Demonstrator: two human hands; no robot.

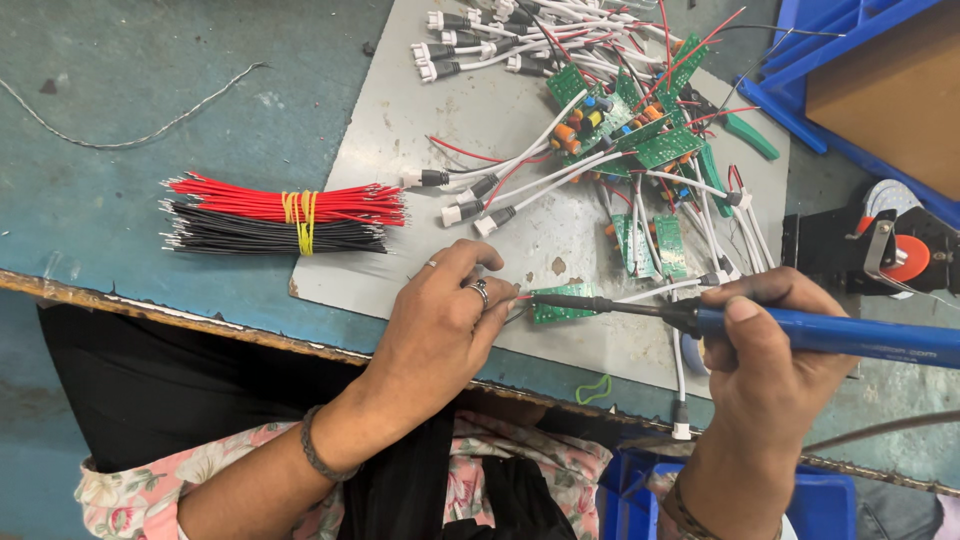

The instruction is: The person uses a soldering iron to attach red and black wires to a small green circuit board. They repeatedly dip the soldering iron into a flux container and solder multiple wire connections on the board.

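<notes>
My left hand (pixel 440 325) pinches a thin wire at the left edge of a small green circuit board (pixel 560 308) that lies on a grey metal sheet (pixel 400 130). Rings sit on two of its fingers. My right hand (pixel 765 345) grips a blue-handled soldering iron (pixel 830 335). Its dark tip (pixel 560 300) points left and rests on the same board. A white cable runs from the board towards my right hand.
A pile of green boards with white cables and plugs (pixel 610 120) covers the sheet's far side. A bundle of red and black wires (pixel 285 218) tied with yellow bands lies left. Green pliers (pixel 745 135), a solder reel holder (pixel 890 250) and blue bins (pixel 850 30) stand right.
</notes>
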